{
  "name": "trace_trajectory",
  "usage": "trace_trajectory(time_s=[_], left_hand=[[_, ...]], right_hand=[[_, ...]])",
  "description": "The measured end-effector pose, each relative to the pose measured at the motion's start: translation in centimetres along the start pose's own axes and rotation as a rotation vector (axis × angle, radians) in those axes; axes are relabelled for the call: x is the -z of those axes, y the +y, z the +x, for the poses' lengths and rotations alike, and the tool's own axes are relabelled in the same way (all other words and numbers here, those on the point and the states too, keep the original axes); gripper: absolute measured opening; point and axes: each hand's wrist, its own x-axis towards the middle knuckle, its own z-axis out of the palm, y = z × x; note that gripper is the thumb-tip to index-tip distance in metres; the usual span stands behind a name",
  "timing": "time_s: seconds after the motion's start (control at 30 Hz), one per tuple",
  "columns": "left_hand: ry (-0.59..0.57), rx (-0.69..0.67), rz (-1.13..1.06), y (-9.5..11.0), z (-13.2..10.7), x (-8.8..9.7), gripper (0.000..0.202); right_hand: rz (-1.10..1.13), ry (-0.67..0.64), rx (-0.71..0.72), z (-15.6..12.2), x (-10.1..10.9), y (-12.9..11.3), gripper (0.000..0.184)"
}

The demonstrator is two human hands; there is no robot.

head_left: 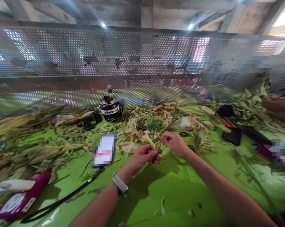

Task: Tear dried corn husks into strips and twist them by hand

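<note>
Over the green table (175, 189), my left hand (143, 156) and my right hand (175, 143) meet near the middle. Both are closed in a pinch on a thin strip of corn husk (159, 145) stretched between them. A pale watch (120, 183) sits on my left wrist. Just beyond the hands lies a heap of torn husks and corn silk (152, 121).
A black jug marked ENERGY (109, 108) stands at the back by the perforated metal screen (142, 63). Husks (38, 148) cover the left side. A magenta case (19, 198) lies front left, dark cases (232, 134) at the right. Another person's arm (278, 104) reaches in far right.
</note>
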Motion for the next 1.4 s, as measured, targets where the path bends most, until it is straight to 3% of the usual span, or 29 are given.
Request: trace_trajectory(time_s=[0.13, 0.27, 0.3, 0.4, 0.47, 0.73, 0.87, 0.93, 1.07, 1.17, 1.27, 1.4], left_hand=[[0.027, -0.004, -0.006, -0.1, -0.1, -0.3, 0.033], [0.133, -0.033, -0.178, -0.2, 0.2, -0.2, 0.036], [0.153, -0.039, -0.217, -0.1, 0.3, -0.1, 0.036], [0.181, -0.06, -0.252, 0.0, 0.4, 0.1, 0.036], [0.186, -0.078, -0.242, 0.1, 0.4, 0.1, 0.035], [0.197, -0.112, -0.266, -0.1, 0.5, 0.0, 0.028], [0.263, -0.169, -0.259, -0.5, 0.8, 0.0, 0.03], [0.302, -0.215, -0.236, -0.5, 0.9, 0.0, 0.029], [0.307, -0.245, -0.195, -0.3, 0.9, -0.1, 0.028], [0.313, -0.246, -0.184, -0.4, 0.9, -0.3, 0.028], [0.325, -0.248, -0.186, -0.5, 1.0, -0.3, 0.03], [0.33, -0.211, -0.17, -0.1, 0.9, 0.0, 0.027]], right_hand=[[0.03, 0.069, -0.024, 0.3, -0.1, 0.5, 0.036], [0.137, 0.206, -0.098, 0.3, 0.4, 0.8, 0.039], [0.123, 0.196, -0.096, 0.2, 0.4, 0.7, 0.042], [0.115, -0.041, -0.082, -0.2, -0.1, 0.2, 0.051], [0.143, -0.122, -0.065, -0.5, -0.6, 0.0, 0.051], [-0.013, 0.028, 0.029, -0.3, -1.0, 0.3, 0.039], [-0.117, 0.324, 0.122, -1.0, -1.0, -0.4, 0.021], [-0.169, 0.384, 0.205, -1.6, -1.2, -0.8, 0.019], [-0.167, 0.252, 0.251, -2.3, -1.7, -1.3, 0.028], [-0.034, 0.023, 0.093, -2.2, -2.3, -1.3, 0.033], [0.296, -0.215, -0.09, -1.9, -3.1, -1.0, 0.036], [0.513, -0.26, -0.151, -1.6, -3.6, -0.7, 0.04]])
